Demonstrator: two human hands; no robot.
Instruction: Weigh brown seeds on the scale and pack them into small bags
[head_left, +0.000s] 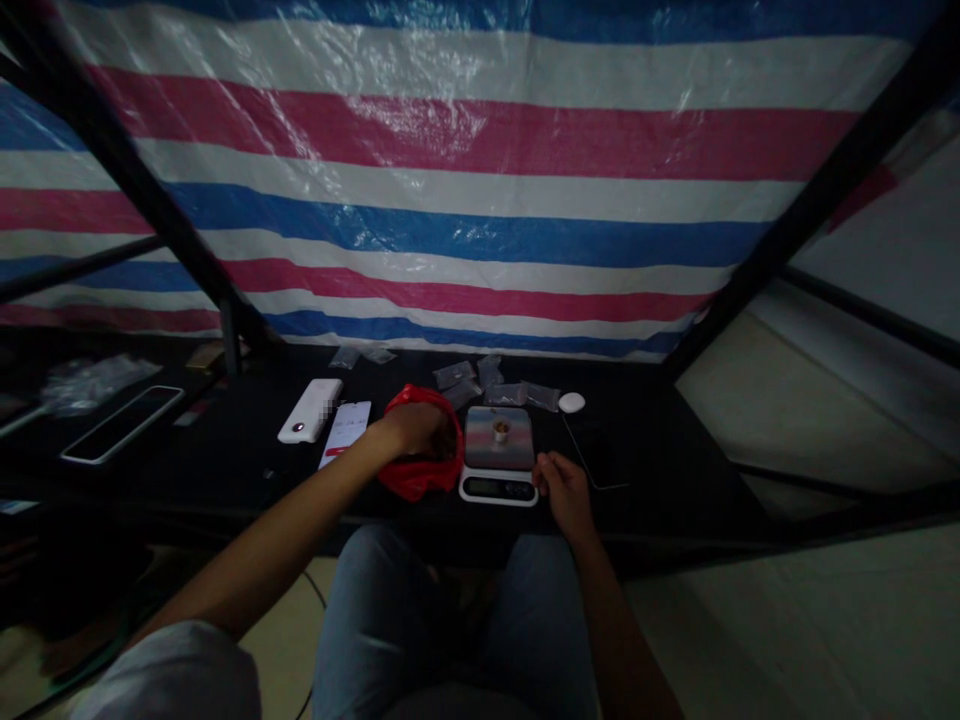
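My left hand (421, 428) reaches into a red plastic bag (409, 483), its fingers hidden among dark contents. Just right of the bag sits a white digital kitchen scale (498, 489) with a metal plate. A small white cup (501, 437) holding brownish pieces stands on that plate. At the scale's right front corner is my right hand (561, 487), its fingers curled closed; whether it touches the scale or has something small inside I cannot make out.
Behind the scale lie several small clear packets (504, 394) and a white round object (571, 402). A lit phone (347, 430) and a white power bank (311, 411) are left of the bag. Another phone (124, 425) lies farther left. A striped tarp (480, 240) hangs behind the black table.
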